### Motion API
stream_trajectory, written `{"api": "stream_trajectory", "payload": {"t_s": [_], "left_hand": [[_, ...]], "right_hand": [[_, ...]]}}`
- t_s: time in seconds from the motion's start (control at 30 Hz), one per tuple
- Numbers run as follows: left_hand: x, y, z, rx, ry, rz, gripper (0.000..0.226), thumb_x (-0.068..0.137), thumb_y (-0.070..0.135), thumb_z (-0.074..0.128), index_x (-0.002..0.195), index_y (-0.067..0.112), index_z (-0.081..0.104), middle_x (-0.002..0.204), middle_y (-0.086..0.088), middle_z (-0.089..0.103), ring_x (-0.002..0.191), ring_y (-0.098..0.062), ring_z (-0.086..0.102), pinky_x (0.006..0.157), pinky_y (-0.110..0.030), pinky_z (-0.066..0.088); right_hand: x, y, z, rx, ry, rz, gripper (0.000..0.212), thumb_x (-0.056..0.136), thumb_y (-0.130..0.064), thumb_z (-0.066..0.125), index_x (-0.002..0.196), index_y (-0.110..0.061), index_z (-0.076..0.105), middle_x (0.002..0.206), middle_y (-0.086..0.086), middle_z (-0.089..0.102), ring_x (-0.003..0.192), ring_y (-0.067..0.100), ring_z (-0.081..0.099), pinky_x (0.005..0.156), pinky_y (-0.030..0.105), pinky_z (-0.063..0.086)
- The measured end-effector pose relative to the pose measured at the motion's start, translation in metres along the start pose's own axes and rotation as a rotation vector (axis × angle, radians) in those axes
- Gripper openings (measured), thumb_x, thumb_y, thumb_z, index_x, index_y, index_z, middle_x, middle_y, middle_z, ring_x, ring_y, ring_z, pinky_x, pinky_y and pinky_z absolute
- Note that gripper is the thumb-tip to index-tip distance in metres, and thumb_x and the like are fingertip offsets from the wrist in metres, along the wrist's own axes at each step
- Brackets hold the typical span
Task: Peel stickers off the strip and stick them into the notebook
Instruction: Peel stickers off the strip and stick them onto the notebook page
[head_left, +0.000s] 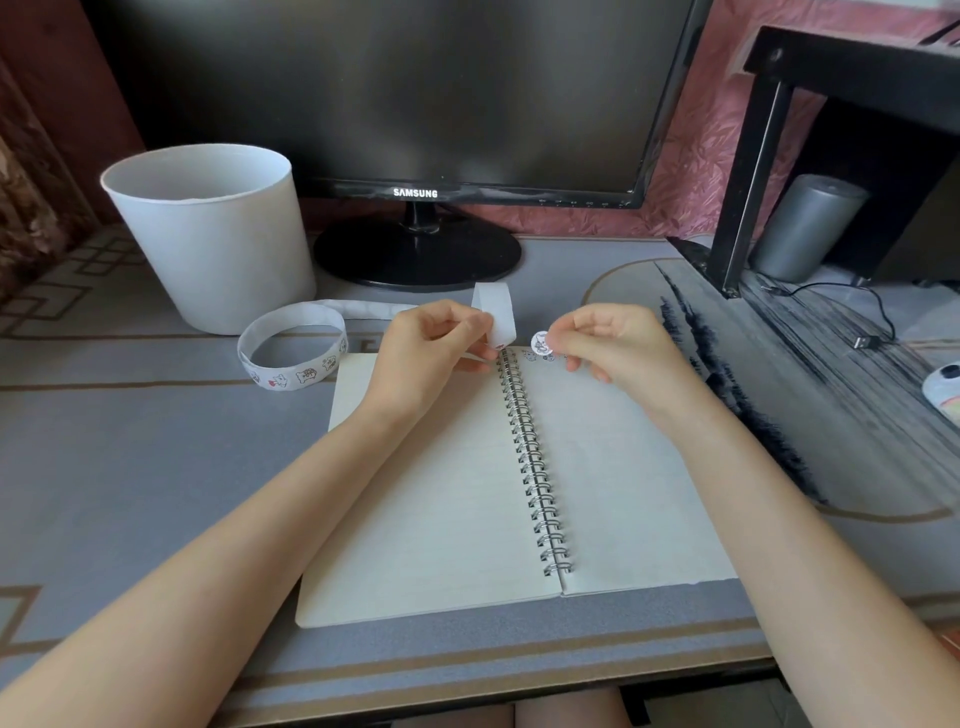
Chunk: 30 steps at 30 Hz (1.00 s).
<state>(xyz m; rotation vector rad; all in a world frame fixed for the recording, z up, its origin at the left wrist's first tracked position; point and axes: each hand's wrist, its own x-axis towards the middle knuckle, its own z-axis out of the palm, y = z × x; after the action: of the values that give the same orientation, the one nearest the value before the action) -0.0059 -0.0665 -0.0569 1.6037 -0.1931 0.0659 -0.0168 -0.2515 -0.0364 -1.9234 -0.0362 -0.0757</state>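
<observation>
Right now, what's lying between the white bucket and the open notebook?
The looped sticker strip lies between the white bucket and the notebook, shown in the head view.

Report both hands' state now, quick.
Left hand: pinches the long white paper sticker strip.
Right hand: pinches a small round white printed sticker.

A dark, switched-off Samsung monitor (405, 93) stands at the back of the desk (130, 467) on a round black base (415, 254), with a white plastic bin (208, 244) upright just to its left. To the right, a black shelf frame (748, 171) rests its leg on the desk, a grey cylinder (805, 228) stands under it, and a black cable (883, 317) trails forward to a loose USB plug (866, 342). A crinkled pink wall covering (691, 171) shows behind the monitor, and a white rounded object (943, 389) is cut off at the right edge.
</observation>
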Motion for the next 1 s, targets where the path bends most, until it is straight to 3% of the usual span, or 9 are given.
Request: {"api": "stream_trajectory", "payload": {"t_s": [0.13, 0.33, 0.57, 0.73, 1.0], "left_hand": [[0.0, 0.0, 0.0, -0.001, 0.005, -0.002, 0.02, 0.094, 0.01, 0.057, 0.075, 0.007, 0.063, 0.072, -0.007, 0.066, 0.065, -0.011, 0.065, 0.065, -0.023, 0.057], [0.001, -0.001, 0.0, 0.009, 0.006, -0.003, 0.02, 0.093, 0.01, 0.057, 0.074, 0.009, 0.063, 0.07, -0.005, 0.067, 0.065, -0.01, 0.065, 0.064, -0.023, 0.056], [0.0, -0.001, 0.0, 0.009, 0.004, -0.001, 0.019, 0.094, 0.011, 0.057, 0.077, 0.006, 0.064, 0.072, -0.007, 0.067, 0.064, -0.009, 0.064, 0.062, -0.02, 0.054], [0.0, -0.001, 0.001, 0.008, 0.003, -0.002, 0.017, 0.093, 0.01, 0.057, 0.08, 0.002, 0.064, 0.072, -0.009, 0.066, 0.064, -0.009, 0.063, 0.063, -0.021, 0.055], [0.001, -0.002, 0.0, 0.018, 0.001, 0.0, 0.017, 0.093, 0.01, 0.057, 0.081, 0.001, 0.065, 0.076, -0.013, 0.067, 0.067, -0.013, 0.064, 0.064, -0.022, 0.055]], "right_hand": [[0.003, 0.006, 0.003, -0.065, -0.02, 0.096, 0.001, 0.079, -0.015, 0.072, 0.08, -0.014, 0.071, 0.071, 0.001, 0.067, 0.052, 0.002, 0.051, 0.047, 0.008, 0.035], [0.005, 0.01, 0.007, -0.089, -0.003, 0.085, 0.004, 0.08, -0.007, 0.07, 0.085, -0.006, 0.07, 0.066, 0.002, 0.065, 0.042, -0.001, 0.044, 0.049, 0.008, 0.039], [0.007, 0.014, 0.01, -0.108, -0.008, 0.074, 0.002, 0.08, -0.007, 0.07, 0.079, -0.009, 0.07, 0.068, 0.003, 0.067, 0.053, 0.007, 0.048, 0.048, 0.009, 0.038], [0.007, 0.016, 0.011, -0.136, 0.013, 0.081, 0.004, 0.078, -0.012, 0.072, 0.074, -0.014, 0.07, 0.072, 0.003, 0.07, 0.065, 0.013, 0.053, 0.057, 0.021, 0.04], [0.007, 0.015, 0.012, -0.145, 0.017, 0.083, 0.006, 0.077, -0.012, 0.072, 0.073, -0.015, 0.07, 0.071, 0.003, 0.07, 0.063, 0.012, 0.053, 0.058, 0.024, 0.04]]}}
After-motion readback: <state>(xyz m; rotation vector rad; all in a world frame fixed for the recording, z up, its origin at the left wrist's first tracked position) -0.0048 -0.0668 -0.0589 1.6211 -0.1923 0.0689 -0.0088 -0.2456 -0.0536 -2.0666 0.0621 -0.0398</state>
